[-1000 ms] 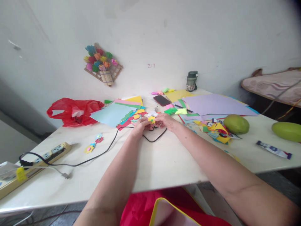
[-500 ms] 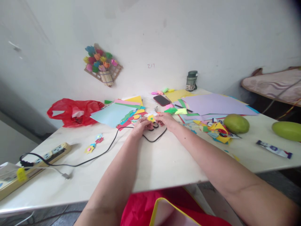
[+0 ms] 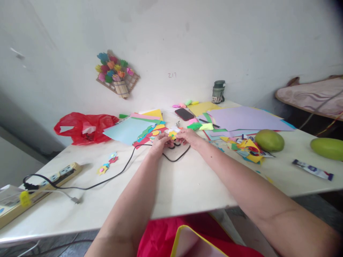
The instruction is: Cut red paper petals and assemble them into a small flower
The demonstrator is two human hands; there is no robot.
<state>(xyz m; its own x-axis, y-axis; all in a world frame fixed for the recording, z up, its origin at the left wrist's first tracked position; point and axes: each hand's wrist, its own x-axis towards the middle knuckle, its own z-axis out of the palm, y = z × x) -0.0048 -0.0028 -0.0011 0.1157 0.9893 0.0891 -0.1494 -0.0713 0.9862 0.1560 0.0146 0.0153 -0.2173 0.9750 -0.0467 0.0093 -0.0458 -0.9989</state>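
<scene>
Between my two hands, over the middle of the table, is a yellow paper flower (image 3: 172, 135) with a green centre. My left hand (image 3: 160, 141) pinches its left side. From the other side, the fingers of my right hand (image 3: 188, 137) close on its right edge. Something white shows behind the flower, too small to make out. Black scissor-like loops (image 3: 177, 144) peek out beneath my fingers, partly hidden. A black cord (image 3: 125, 165) runs from the left and loops under my hands. Cut paper pieces (image 3: 155, 133) lie just beyond my left hand.
Left are a power strip (image 3: 64, 172), a red plastic bag (image 3: 83, 126) and small paper flowers (image 3: 102, 169). Coloured sheets (image 3: 246, 118), a phone (image 3: 184, 114) and a green bottle (image 3: 218, 92) stand behind. At right lie paper scraps (image 3: 250, 150), two green fruits (image 3: 269, 140) and a tube (image 3: 313, 169).
Both hands stay almost in place, still on the yellow flower. The flower has tilted slightly between the fingers; everything else on the table is unchanged.
</scene>
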